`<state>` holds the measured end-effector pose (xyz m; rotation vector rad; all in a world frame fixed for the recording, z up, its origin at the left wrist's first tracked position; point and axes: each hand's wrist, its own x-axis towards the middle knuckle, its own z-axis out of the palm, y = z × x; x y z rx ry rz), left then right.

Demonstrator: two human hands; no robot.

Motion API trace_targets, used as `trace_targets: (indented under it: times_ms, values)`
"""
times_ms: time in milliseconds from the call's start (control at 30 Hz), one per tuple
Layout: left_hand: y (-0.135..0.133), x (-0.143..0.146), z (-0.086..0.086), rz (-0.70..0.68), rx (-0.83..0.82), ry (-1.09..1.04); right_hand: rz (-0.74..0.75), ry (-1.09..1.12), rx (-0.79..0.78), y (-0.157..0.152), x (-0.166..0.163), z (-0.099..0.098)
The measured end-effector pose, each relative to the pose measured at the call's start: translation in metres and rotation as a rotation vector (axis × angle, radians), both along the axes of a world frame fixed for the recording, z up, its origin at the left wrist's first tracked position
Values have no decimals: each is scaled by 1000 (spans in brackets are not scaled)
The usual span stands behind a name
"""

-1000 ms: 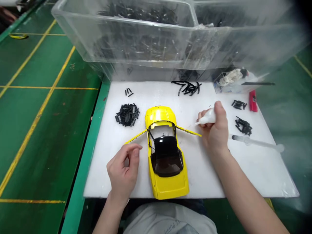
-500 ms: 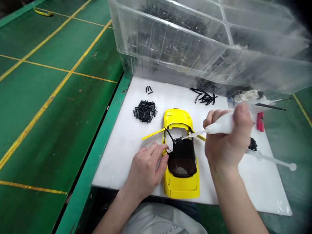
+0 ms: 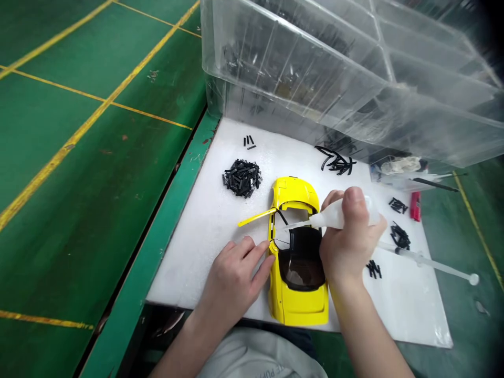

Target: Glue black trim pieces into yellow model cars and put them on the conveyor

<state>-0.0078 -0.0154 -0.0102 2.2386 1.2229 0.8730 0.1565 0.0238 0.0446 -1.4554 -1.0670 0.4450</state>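
A yellow model car body (image 3: 301, 307) with a black interior section (image 3: 303, 241) lies on the white foam sheet in front of me; its left door (image 3: 256, 216) is swung out. My left hand (image 3: 240, 270) rests at the car's left side, thumb and index finger closed on its edge. A thin dark line runs from those fingertips across the opening; I cannot tell what it is. My right hand (image 3: 350, 241) is wrapped around a white squeeze bottle (image 3: 334, 214). The bottle's long thin nozzle points left, its tip over the cabin opening.
Black strips lie in a pile (image 3: 242, 178) at the left and curved black pieces (image 3: 336, 160) at the back. A syringe (image 3: 437, 262) and small black heaps (image 3: 400, 235) are at the right, near a red object (image 3: 416, 206). Clear plastic bins (image 3: 315, 68) stand behind; a green surface (image 3: 79, 173) is left.
The right hand and bottle have moved left and lower in view, shifting the nozzle tip left over the cabin opening. The left hand keeps its place at the car's side. The camera view has shifted slightly.
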Motion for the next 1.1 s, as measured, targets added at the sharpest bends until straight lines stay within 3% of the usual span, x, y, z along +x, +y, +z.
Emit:
trace_targets:
  times_ms: [200, 500, 933, 1100]
  values:
    - [1, -2, 2, -14, -60, -84, 129, -493, 80, 2, -2, 1]
    - [2, -4, 2, -42, -69, -103, 188, -802, 135, 5, -5, -1]
    - [3, -3, 1, -47, -51, -102, 251, -871, 81, 7, -5, -4]
    - [4, -3, 1, -44, -39, -101, 203, -820, 130, 3, -4, -2]
